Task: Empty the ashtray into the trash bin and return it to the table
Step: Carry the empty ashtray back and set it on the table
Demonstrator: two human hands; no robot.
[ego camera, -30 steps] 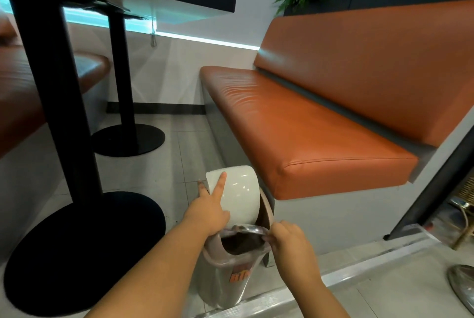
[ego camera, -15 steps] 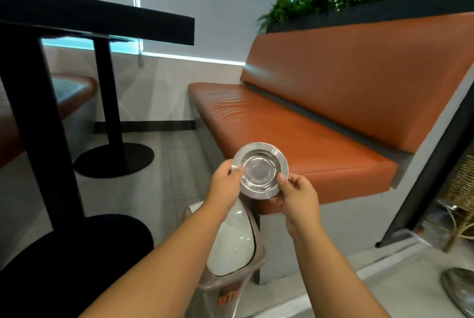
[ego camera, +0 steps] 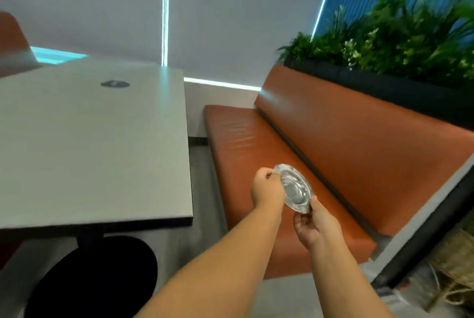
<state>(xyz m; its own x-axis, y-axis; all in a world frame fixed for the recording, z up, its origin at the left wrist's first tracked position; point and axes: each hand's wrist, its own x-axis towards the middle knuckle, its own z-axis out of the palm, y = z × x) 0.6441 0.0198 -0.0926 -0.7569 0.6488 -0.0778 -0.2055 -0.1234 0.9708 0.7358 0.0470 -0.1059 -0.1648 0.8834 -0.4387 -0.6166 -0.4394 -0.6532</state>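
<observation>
The view is now lifting off the floor since half a second ago, the trash bin dropping out of sight and the grey table (ego camera: pixel 97 138) top coming into view, smooth and flat, its near right corner lying left of the arms. The glossy orange bench seat (ego camera: pixel 256 143) is stretching rightward. Between them, the left hand (ego camera: pixel 266 189) and right hand (ego camera: pixel 316 227) are gripping the round, shiny metal ashtray (ego camera: pixel 295 188), tilted in mid-air over the seat's edge, fingers clamped on opposite rims.

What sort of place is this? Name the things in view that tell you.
Probably a cafe or restaurant booth: a long orange padded bench faces a grey pedestal table, a planter of greenery runs behind the backrest, and both hands hold a metal ashtray.
</observation>
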